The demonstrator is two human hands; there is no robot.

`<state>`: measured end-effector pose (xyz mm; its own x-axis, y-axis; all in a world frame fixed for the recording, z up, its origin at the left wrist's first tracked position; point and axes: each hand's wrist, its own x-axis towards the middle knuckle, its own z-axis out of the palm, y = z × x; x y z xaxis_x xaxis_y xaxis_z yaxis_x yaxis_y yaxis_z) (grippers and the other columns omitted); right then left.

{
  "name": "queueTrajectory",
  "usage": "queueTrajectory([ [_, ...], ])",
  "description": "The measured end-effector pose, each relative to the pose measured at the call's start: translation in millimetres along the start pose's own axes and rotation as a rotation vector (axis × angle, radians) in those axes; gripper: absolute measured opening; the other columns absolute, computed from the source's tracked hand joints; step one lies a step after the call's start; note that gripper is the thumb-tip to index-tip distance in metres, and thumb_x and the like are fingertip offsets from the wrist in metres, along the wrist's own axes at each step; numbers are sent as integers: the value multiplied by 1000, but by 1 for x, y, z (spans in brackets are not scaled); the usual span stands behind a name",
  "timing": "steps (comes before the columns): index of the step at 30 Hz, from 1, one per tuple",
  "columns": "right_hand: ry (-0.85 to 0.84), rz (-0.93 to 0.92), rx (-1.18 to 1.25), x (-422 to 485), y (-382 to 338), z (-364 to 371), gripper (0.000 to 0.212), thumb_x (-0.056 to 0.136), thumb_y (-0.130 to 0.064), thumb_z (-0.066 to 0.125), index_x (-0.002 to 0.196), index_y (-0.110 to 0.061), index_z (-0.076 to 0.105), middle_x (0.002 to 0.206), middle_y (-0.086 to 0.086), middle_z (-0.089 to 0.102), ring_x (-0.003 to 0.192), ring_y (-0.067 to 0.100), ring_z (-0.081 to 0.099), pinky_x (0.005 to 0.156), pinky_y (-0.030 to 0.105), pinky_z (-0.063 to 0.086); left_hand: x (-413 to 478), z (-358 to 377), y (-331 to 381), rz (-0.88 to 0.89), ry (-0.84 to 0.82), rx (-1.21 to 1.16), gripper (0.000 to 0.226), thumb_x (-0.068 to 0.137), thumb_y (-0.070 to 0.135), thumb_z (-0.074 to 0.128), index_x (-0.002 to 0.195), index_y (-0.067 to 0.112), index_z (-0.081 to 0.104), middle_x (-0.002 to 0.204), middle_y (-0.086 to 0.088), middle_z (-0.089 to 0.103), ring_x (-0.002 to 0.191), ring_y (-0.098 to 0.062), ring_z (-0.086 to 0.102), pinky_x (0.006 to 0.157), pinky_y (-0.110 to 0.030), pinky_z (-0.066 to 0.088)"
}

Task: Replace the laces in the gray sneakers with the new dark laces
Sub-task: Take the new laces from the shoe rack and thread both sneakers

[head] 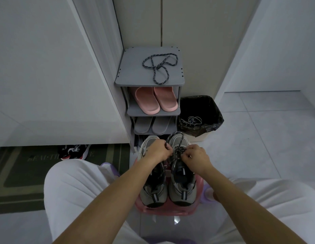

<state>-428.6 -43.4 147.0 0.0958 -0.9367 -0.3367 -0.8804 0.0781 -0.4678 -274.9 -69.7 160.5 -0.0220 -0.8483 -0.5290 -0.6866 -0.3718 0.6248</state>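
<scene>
- Gray three-tier plastic shoe rack [121, 80]: against wall, beyond stool.
- Black-bagged waste bin [215, 110]: just beside rack, on its right; pale tangled laces [192, 120] inside.
- Pink plastic stool [163, 209]: between person's knees; carries gray mesh sneakers [154, 192] side by side, heels toward person.
- Right-side sneaker [182, 192]: dark speckled lace [177, 152] crossed over tongue, loop arching over toe.
- Left hand [157, 150]: fingers curled, pinching one strand.
- Right hand [197, 157]: fingers curled, pinching other strand.
- Second dark speckled lace [160, 66]: loose coil on rack top shelf.
</scene>
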Motion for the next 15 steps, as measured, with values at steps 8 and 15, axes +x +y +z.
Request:
queueTrajectory([
  [8, -30, -13, -7, 0, -4, -1, 25, 92, -35, 52, 108, -27, 69, 138, 0, 42, 125, 26, 35, 102, 39, 35, 1, -3, -2, 62, 58, 87, 26, 82, 13, 63, 62, 26, 51, 68, 7, 53, 77, -17, 55, 74, -27, 47],
  [15, -8, -7, 18, 9, 1, 6, 24, 91, -30, 55, 111, -28, 68, 136, 2, 43, 123, 27, 37, 103, 38, 35, 3, -11, -8, 36, -54, 32, 24, 84, 11, 63, 65, 24, 57, 67, 5, 56, 59, -5, 52, 58, -17, 42],
])
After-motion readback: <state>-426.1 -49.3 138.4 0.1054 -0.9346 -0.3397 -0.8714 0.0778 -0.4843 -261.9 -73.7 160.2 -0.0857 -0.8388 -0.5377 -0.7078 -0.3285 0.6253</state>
